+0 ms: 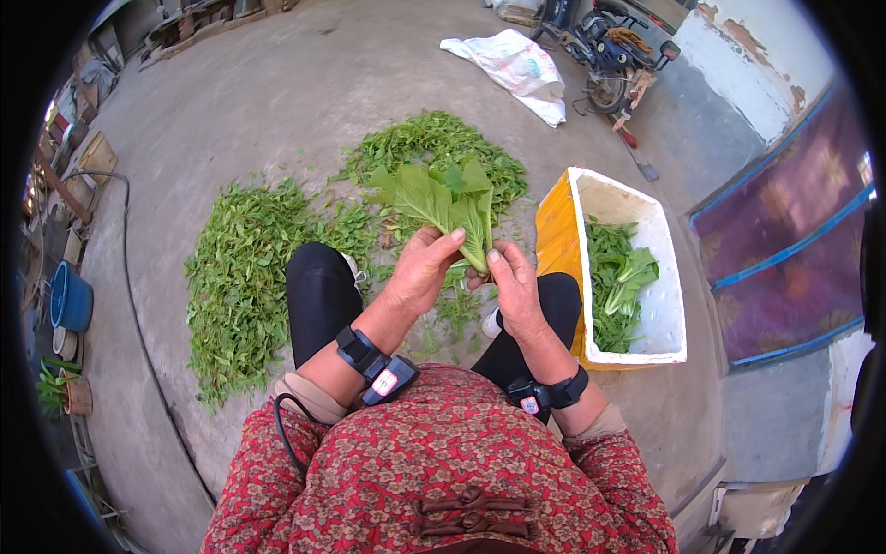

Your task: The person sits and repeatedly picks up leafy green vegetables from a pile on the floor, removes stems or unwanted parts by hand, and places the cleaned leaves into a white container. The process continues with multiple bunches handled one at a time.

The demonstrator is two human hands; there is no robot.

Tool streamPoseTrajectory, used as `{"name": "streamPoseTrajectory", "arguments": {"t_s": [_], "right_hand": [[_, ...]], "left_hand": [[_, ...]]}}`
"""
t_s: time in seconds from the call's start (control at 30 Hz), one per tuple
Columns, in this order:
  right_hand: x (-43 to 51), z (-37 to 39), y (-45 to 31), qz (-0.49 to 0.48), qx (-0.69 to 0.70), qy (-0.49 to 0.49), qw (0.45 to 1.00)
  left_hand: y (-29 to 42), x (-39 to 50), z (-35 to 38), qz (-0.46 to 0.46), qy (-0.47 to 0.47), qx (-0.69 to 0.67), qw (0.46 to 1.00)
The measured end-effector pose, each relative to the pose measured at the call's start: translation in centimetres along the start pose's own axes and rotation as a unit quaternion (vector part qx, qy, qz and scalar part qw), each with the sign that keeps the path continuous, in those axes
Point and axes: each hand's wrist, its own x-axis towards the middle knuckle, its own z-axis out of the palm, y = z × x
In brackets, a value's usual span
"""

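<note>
A bunch of broad leafy greens [443, 201] is held up between my knees, its pale stem end pointing towards me. My left hand [429, 266] is closed on the stalks, with the thumb on top. At the base of the bunch, the fingers of my right hand [511, 280] pinch the stem end. Behind the bunch lies a heap of small-leaved greens [429, 138] on the concrete floor, and a larger heap [242, 277] spreads to the left of my left knee. Loose sprigs [457, 311] are scattered between my feet.
Right of my right knee stands a white foam box [654, 311] with yellow covering its side, holding leafy greens [612, 291]. Farther off lie a white woven sack [519, 69] and a long-handled tool [640, 159] near a motorcycle [612, 55]. A black hose [131, 277] and blue bucket [71, 296] are at left.
</note>
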Motion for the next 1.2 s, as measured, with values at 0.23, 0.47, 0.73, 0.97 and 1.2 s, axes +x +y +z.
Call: {"name": "streamPoseTrajectory", "arguments": {"t_s": [0.23,0.47,0.73,0.97,1.2], "right_hand": [[-0.1,0.3,-0.8,0.023,0.013,0.036,0.999],[0.6,-4.2,-0.2,0.015,0.009,0.113,0.993],[-2.9,-30.1,-2.2,0.147,-0.159,0.428,0.877],[-1.7,-33.7,-2.2,0.186,-0.212,0.439,0.853],[11.3,-20.1,2.0,0.16,-0.338,0.136,0.918]], "left_hand": [[0.2,0.0,0.7,0.011,-0.018,0.022,1.0],[0.1,0.5,-0.6,-0.121,0.016,0.101,0.987],[3.1,4.1,-5.7,-0.073,0.108,0.046,0.99],[5.8,6.5,-10.6,0.041,0.236,-0.006,0.971],[8.2,6.7,-19.0,0.096,0.251,0.004,0.963]]}}
